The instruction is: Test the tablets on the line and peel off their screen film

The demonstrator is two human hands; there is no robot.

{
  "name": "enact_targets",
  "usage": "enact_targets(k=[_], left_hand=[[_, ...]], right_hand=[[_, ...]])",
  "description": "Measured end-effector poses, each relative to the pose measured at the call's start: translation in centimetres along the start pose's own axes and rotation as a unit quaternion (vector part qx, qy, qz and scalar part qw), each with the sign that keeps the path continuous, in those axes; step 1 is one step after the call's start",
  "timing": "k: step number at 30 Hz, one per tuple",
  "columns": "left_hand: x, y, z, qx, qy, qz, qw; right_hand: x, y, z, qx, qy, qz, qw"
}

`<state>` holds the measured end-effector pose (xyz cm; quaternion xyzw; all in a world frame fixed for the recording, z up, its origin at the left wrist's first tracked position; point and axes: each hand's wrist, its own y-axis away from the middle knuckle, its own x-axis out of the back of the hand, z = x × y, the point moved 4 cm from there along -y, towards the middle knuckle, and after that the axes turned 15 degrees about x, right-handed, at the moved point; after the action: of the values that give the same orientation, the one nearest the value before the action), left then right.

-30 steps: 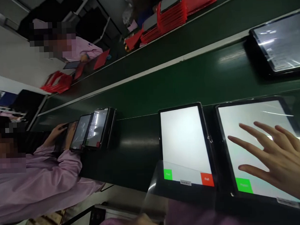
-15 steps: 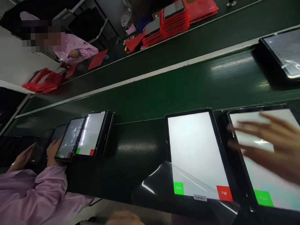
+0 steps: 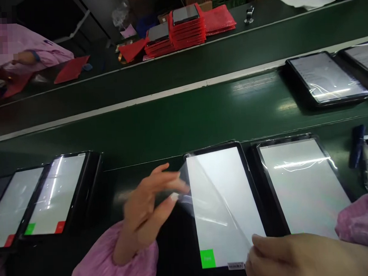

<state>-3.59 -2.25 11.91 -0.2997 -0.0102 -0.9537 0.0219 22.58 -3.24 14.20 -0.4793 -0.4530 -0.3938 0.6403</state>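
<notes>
A tablet [image 3: 233, 180] with a lit white screen and a green corner button lies in front of me. A clear plastic film [image 3: 210, 205] lies slantwise over its left and lower part. At the tablet's left edge, my left hand [image 3: 147, 207] has thumb and forefinger closed on the film's edge, slightly blurred. My right hand [image 3: 299, 254] covers the screen's lower right corner, its fingers pinched where the film's edge ends. Just right of it lies a second lit tablet [image 3: 303, 186], with wrinkled film at its top edge; my right hand and sleeve hide its lower part.
More lit tablets [image 3: 57, 190] lie at the left. Others [image 3: 329, 74] lie on the green surface at the back right. Dark-handled tools [image 3: 358, 148] sit at the right edge. Across the bench are red pouches [image 3: 188, 31] in stacks and a person in a pink sleeve [image 3: 54, 52].
My left hand has risen from the bottom edge to the tablet's left side. My right hand has moved from the right tablet to the lower right corner. The film now reaches higher over the screen.
</notes>
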Motion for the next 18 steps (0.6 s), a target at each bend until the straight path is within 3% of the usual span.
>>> enact_targets(k=[2, 4, 6, 9, 12, 14, 18], left_hand=[[-1.6, -1.2, -1.7, 0.018, -0.073, -0.038, 0.996], [-2.8, -2.1, -3.4, 0.063, -0.086, -0.072, 0.992], [-3.2, -2.4, -4.9, 0.117, 0.008, -0.055, 0.992], [-3.6, -1.6, -7.1, 0.181, 0.216, 0.04, 0.959], [-4.8, -0.1, -9.2, 0.223, 0.339, 0.081, 0.91], [-5.6, 0.7, -10.3, 0.239, 0.376, 0.098, 0.89], [-6.7, 1.6, -11.4, 0.257, 0.401, 0.131, 0.869]], right_hand=[[-0.6, -0.9, 0.4, 0.045, -0.055, 0.002, 0.997], [-1.6, -1.1, 2.1, 0.03, -0.136, -0.003, 0.99], [-2.5, -0.7, 5.3, -0.04, -0.253, 0.038, 0.966], [-3.2, 0.9, 12.1, -0.199, -0.397, 0.174, 0.879], [-2.7, 2.9, 18.1, -0.382, -0.385, 0.296, 0.787], [-1.8, 3.7, 20.3, -0.459, -0.337, 0.343, 0.747], [0.2, 3.3, 21.2, -0.519, -0.259, 0.341, 0.739]])
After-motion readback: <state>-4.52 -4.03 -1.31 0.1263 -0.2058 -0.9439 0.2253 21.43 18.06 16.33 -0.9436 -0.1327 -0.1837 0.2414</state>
